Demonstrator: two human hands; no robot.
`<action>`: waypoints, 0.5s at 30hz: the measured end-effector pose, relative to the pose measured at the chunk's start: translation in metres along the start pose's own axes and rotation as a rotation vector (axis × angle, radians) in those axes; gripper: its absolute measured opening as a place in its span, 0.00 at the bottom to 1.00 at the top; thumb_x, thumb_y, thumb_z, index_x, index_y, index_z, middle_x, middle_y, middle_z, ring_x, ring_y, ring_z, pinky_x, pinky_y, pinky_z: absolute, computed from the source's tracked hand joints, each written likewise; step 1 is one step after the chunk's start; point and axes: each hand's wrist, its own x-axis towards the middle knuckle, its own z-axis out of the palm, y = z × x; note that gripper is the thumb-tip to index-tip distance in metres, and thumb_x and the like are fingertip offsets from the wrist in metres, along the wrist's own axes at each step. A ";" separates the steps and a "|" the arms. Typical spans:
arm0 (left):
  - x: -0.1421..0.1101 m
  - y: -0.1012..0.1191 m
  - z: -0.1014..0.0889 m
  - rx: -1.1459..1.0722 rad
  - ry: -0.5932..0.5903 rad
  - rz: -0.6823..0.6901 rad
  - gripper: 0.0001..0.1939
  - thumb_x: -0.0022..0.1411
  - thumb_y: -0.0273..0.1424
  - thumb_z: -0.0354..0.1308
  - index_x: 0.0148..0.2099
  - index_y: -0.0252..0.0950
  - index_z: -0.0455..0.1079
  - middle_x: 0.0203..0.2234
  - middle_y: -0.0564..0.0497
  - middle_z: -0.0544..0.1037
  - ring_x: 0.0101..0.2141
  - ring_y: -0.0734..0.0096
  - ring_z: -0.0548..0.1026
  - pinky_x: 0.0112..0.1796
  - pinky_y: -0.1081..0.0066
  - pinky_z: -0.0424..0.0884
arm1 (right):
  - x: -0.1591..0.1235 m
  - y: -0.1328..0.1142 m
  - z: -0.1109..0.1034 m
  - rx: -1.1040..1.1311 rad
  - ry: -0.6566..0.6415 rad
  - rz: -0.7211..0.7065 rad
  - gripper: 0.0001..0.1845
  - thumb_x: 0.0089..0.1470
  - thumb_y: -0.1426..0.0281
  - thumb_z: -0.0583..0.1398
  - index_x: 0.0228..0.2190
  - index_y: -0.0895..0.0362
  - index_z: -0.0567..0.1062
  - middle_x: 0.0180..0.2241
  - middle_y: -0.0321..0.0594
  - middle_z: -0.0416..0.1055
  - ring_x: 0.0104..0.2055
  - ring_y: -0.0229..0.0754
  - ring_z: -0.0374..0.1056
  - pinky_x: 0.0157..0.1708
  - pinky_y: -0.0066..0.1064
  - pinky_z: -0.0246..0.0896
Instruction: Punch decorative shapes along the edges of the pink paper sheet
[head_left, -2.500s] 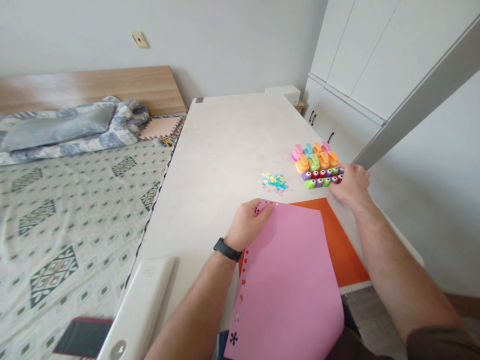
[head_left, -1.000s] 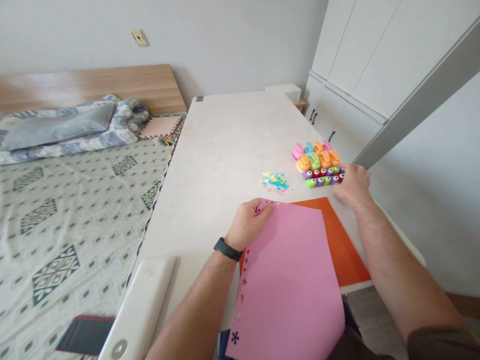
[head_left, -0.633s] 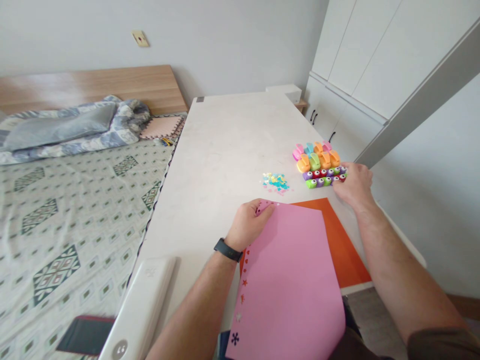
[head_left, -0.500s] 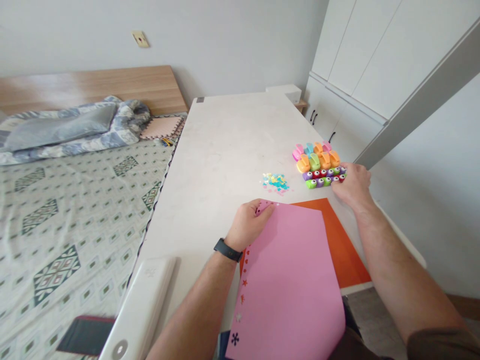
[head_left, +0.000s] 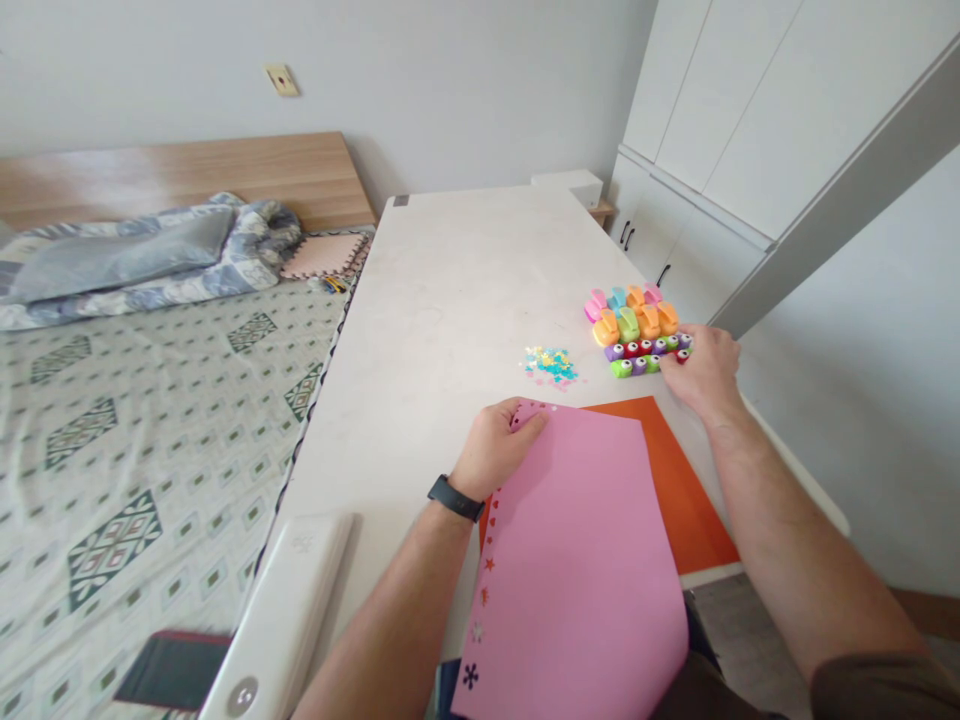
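My left hand (head_left: 495, 445) is closed on the far left corner of a pink sheet (head_left: 585, 560), which has small shapes punched along its left edge. An orange sheet (head_left: 686, 490) lies under it on the white table (head_left: 450, 290). My right hand (head_left: 703, 368) rests at the right end of two rows of small paper punches (head_left: 649, 357), fingers curled against the nearest red one. Larger pastel punches (head_left: 631, 312) stand just behind them. A little heap of punched confetti (head_left: 550, 364) lies left of the punches.
A bed with a patterned sheet (head_left: 150, 420) and a rumpled blue quilt (head_left: 142, 255) runs along the table's left side. A white device (head_left: 281, 610) sits at the table's near left corner, a dark phone (head_left: 169, 670) beside it. White cupboards (head_left: 712, 110) stand at the right.
My right hand has shifted slightly at the end of the small punches. The left hand and the pink sheet have stayed put.
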 end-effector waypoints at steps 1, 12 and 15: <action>0.000 0.000 0.000 0.001 0.005 0.002 0.19 0.66 0.46 0.59 0.42 0.35 0.79 0.32 0.49 0.80 0.31 0.68 0.75 0.29 0.73 0.66 | 0.000 -0.001 0.000 -0.004 0.023 0.008 0.29 0.50 0.65 0.60 0.55 0.59 0.74 0.50 0.57 0.72 0.56 0.63 0.64 0.58 0.57 0.54; 0.001 0.003 -0.002 -0.038 0.034 -0.018 0.20 0.65 0.48 0.59 0.40 0.35 0.78 0.29 0.50 0.79 0.29 0.70 0.72 0.28 0.74 0.64 | -0.002 -0.008 -0.004 0.038 0.142 -0.008 0.25 0.54 0.64 0.59 0.53 0.59 0.74 0.51 0.56 0.73 0.57 0.60 0.64 0.60 0.53 0.54; 0.002 0.002 -0.002 -0.019 0.039 -0.012 0.19 0.65 0.47 0.59 0.39 0.35 0.77 0.29 0.51 0.78 0.29 0.70 0.71 0.28 0.74 0.64 | -0.002 -0.010 -0.008 0.065 0.181 -0.011 0.25 0.56 0.63 0.58 0.52 0.61 0.74 0.51 0.56 0.73 0.57 0.59 0.65 0.60 0.50 0.54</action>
